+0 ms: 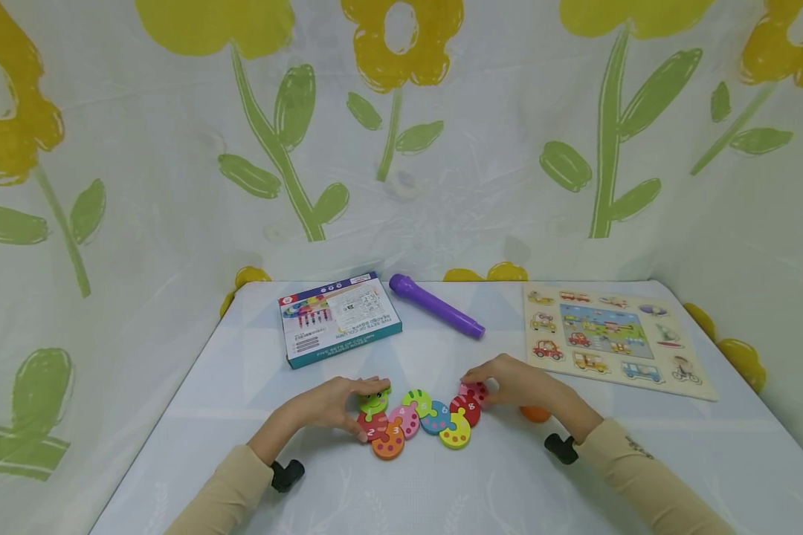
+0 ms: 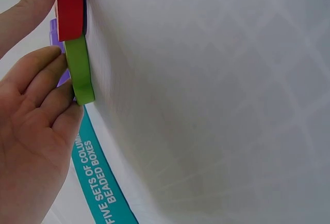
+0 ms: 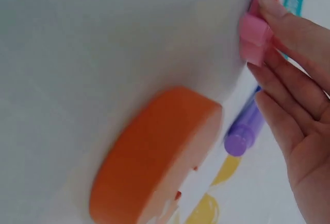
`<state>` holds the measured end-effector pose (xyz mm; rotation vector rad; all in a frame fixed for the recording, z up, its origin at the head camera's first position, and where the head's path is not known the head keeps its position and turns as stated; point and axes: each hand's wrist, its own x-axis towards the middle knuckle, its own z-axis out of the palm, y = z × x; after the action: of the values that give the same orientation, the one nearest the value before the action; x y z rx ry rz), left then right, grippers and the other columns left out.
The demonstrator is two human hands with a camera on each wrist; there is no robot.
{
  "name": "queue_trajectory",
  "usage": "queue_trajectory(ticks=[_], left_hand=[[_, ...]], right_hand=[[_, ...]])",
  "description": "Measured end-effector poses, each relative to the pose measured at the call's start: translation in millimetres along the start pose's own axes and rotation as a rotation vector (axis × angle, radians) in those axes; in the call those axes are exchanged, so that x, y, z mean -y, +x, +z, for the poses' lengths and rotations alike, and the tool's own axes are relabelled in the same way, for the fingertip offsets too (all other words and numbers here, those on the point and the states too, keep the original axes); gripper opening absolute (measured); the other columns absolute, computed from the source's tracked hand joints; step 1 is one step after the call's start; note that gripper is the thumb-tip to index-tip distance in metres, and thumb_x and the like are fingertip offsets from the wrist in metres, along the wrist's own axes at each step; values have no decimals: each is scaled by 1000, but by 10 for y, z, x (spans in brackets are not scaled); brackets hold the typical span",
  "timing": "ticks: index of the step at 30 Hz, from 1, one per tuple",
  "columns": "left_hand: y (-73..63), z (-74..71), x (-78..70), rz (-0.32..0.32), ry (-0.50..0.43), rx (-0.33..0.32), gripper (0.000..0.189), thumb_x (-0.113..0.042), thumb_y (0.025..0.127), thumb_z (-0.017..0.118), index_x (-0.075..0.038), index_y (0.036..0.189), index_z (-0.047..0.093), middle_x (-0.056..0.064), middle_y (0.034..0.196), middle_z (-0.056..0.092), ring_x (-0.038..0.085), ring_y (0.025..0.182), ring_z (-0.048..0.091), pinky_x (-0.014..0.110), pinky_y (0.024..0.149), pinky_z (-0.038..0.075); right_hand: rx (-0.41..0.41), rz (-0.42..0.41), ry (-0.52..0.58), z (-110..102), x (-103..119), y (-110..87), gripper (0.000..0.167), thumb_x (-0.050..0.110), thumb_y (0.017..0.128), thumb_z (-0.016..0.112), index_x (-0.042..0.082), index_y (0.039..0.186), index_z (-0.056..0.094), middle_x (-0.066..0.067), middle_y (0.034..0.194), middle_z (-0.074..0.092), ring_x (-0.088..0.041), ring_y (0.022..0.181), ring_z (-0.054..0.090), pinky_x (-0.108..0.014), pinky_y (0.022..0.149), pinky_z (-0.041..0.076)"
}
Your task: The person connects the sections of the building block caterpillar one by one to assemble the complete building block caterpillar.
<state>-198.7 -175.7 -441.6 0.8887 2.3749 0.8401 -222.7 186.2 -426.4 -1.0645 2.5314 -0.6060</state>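
Observation:
A wooden number caterpillar puzzle lies in a wavy line on the table, its colored pieces joined. At its left end, my left hand holds the green head piece and the red number 2 piece between thumb and fingers. In the left wrist view the thumb touches the red piece and the fingertips meet the green one's side. My right hand pinches the pink piece at the right end, beside the red number 8 piece. Under the right forearm lies a separate orange piece, partly hidden.
Behind the left hand lies a boxed bead set. A purple toy microphone rests at the back middle. To the back right is a wooden vehicle puzzle board. Flowered cloth hangs around the table's back and sides.

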Motion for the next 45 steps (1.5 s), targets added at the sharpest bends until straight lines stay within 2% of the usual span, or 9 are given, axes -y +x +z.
queue_trajectory(ticks=[7,14,16,21,36,41,45], left_hand=[[9,-6,-18,1,0,-2,85,-21,74,85,-15,147,42,0,153,35,20,142,27,45,113,28],[-1,4,3,0,-3,-9,85,-21,75,84,-16,147,42,0,153,34,20,143,26,45,113,28],[-5,11,13,5,-2,-13,85,-21,75,84,-15,147,41,1,154,34,21,143,26,46,113,28],[-24,25,13,5,-1,-23,85,-22,75,84,-15,148,40,2,154,33,21,143,25,45,113,27],[-34,30,8,23,6,-38,85,-25,74,85,-13,147,42,1,152,37,20,142,29,44,113,29],[-32,27,8,21,8,-36,85,-25,74,85,-13,147,42,1,152,37,20,141,30,45,112,29],[-34,27,11,22,0,-35,85,-25,74,84,-13,147,42,1,152,37,20,141,30,45,112,29]], right_hand=[[-9,2,-11,8,25,-21,45,10,83,76,8,127,65,-5,124,65,-28,118,58,-44,96,49],[-14,36,21,24,-4,-48,49,14,83,77,11,130,62,0,128,63,-24,122,55,-42,98,48],[-34,14,26,25,-21,-75,50,15,83,77,9,130,62,-3,128,63,-26,122,55,-43,97,48],[-82,-10,29,27,-61,-176,49,21,85,76,8,130,62,-5,128,63,-27,122,55,-45,97,48],[-176,60,77,102,-59,-467,51,25,83,77,5,128,63,-9,128,63,-31,119,57,-43,92,52],[-206,55,59,125,-41,-555,52,24,82,78,2,127,62,-10,127,63,-33,119,56,-47,95,49],[-230,71,44,121,-11,-651,51,22,83,76,1,127,62,-12,127,63,-31,116,59,-44,92,51]])
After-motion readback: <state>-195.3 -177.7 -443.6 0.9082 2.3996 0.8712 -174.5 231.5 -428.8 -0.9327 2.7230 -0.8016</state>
